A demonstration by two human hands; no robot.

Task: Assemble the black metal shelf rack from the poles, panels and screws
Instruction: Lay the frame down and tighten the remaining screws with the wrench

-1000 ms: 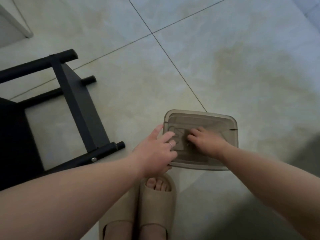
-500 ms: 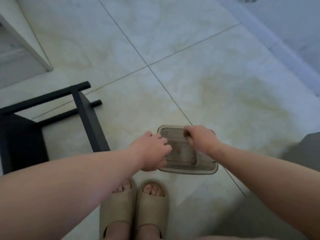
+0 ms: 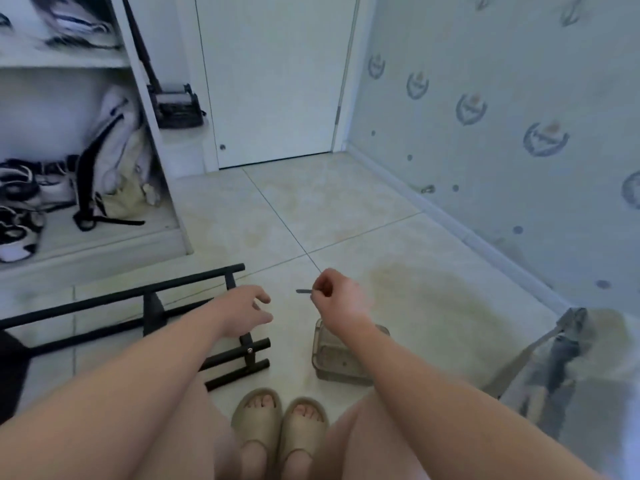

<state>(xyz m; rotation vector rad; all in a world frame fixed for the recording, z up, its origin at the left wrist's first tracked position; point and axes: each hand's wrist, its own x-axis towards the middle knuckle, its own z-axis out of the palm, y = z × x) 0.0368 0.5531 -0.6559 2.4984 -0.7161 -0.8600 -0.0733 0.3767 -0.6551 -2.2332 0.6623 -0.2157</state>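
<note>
- Right hand (image 3: 337, 296): raised above the floor, fingers curled in, thumb and fingertips pinching the end of a small slim grey metal piece (image 3: 304, 291). The piece sticks out level towards the left hand. It is too small to tell whether it is a screw or a tool.
- Left hand (image 3: 244, 310): fingers loosely spread and relaxed, holding nothing. It hovers over the near end of the rack, close to the right hand but apart from it.
- Black metal shelf rack frame (image 3: 152, 315): part-built, lying on its side on the floor at left, long round poles joined by flat cross pieces. A silver screw head (image 3: 249, 349) shows on the cross piece nearest the feet.
- Translucent grey-brown plastic box (image 3: 332, 372): on the floor under the right forearm, just right of the rack's end. Its contents are unclear.
- Pale glossy tiled floor (image 3: 346, 209).
- Pair of beige foam slide sandals (image 3: 258, 420): on the person's feet, side by side, near the box.
- White open cabinet (image 3: 62, 60): far left, holding a white-and-black backpack (image 3: 114, 143) and black-and-white sneakers (image 3: 17, 188).
</note>
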